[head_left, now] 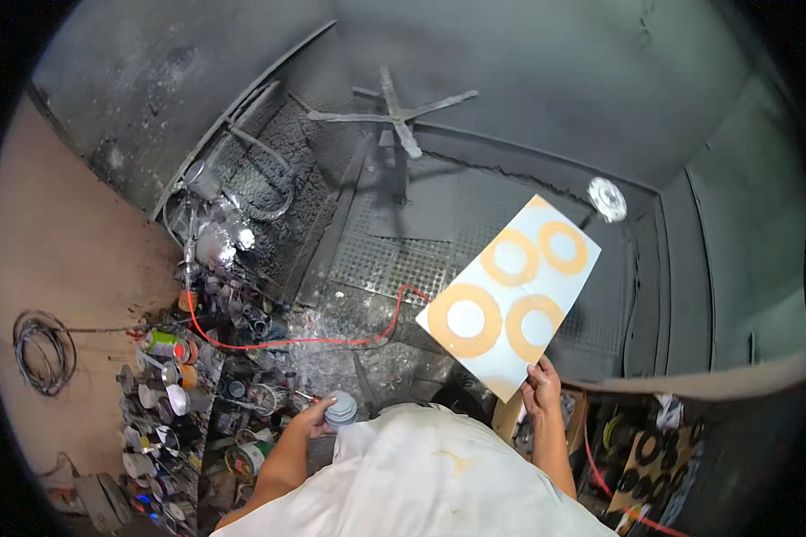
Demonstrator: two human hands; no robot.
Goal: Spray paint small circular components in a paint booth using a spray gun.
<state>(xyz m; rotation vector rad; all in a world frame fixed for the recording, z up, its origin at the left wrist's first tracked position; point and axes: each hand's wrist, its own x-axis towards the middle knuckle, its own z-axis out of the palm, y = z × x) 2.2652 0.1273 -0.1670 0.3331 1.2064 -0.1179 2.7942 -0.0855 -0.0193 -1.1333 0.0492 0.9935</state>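
My right hand (540, 387) grips the lower edge of a white board (508, 286) bearing several tan rings, raised over the grey floor of a spray booth. Down at the left of my white-clad body, my left hand (315, 416) holds a grey, round lid-like object (341, 409); whether it is one piece or a stack I cannot tell. Behind the board, a thin red hose (313, 343) runs across the floor to equipment on the left.
A paint-coated cross stand (403, 117) and a foil-covered round piece (606, 200) stand in the booth. Cans and cups (178, 402) crowd the lower left. A coiled cable (45, 353) hangs on the left wall. A panel with dark rings (653, 469) lies lower right.
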